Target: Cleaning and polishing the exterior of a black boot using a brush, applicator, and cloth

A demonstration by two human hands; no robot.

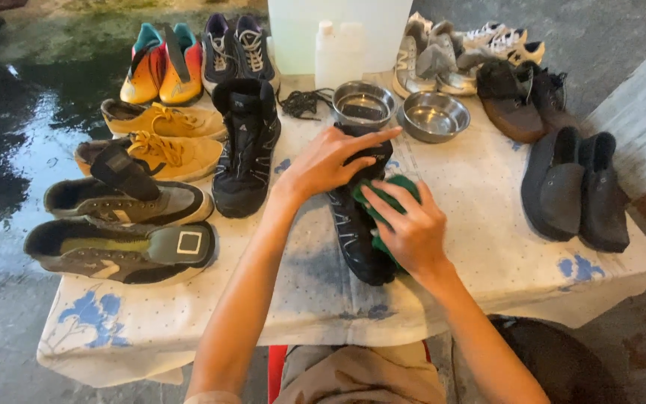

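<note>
A black sports shoe (354, 238) lies on the cloth-covered table (480, 224), toe toward me. My left hand (328, 161) rests on its upper part and holds it steady. My right hand (407, 224) presses a green cloth (383, 196) against the shoe's right side. Its mate, another black shoe (244, 146), stands just to the left, untouched.
Two steel bowls (435, 116) and loose black laces (302, 101) lie behind the shoe, with a white bottle (336, 52) and tub further back. Grey, yellow, orange and dark shoes fill the left side; black slip-ons (573, 187), brown and pale shoes the right. Wet floor at left.
</note>
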